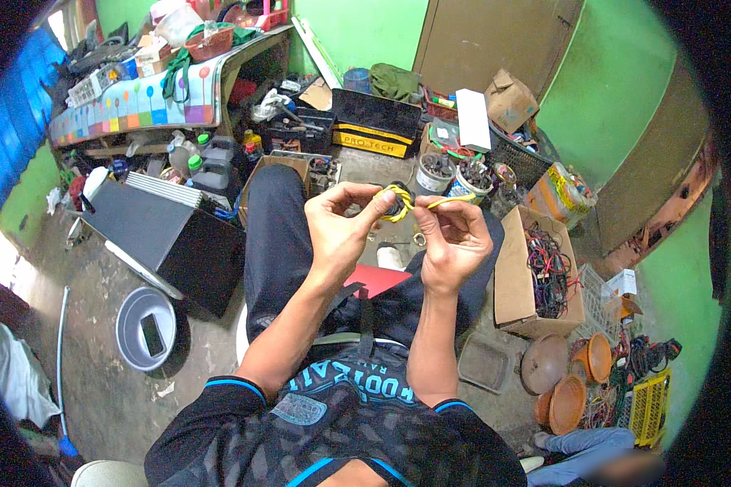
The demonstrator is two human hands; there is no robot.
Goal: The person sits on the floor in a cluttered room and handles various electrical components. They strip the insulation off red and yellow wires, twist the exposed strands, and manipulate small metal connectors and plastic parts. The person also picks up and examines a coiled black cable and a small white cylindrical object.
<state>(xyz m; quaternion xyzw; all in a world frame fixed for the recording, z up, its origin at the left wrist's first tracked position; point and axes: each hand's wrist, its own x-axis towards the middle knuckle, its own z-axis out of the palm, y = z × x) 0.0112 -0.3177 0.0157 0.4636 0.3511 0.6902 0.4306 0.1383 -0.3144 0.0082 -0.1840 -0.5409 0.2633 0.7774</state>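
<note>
Both my hands are raised over my lap, close together, working on a small coil of yellow wire with something black wound in or behind it. My left hand pinches the coil between thumb and fingers. In my right hand, thumb and fingers grip the wire just right of the coil, and a yellow end sticks out past the fingertips. A small brass-coloured round piece shows below the fingers; what it belongs to is hidden. A red flat piece lies between my legs.
To the left stand a black box-shaped case and a grey basin holding a phone. A carton of tangled wires is on the right, near orange bowls. Ahead are a black-and-yellow toolbox and small buckets. Someone's jeans-clad leg shows lower right.
</note>
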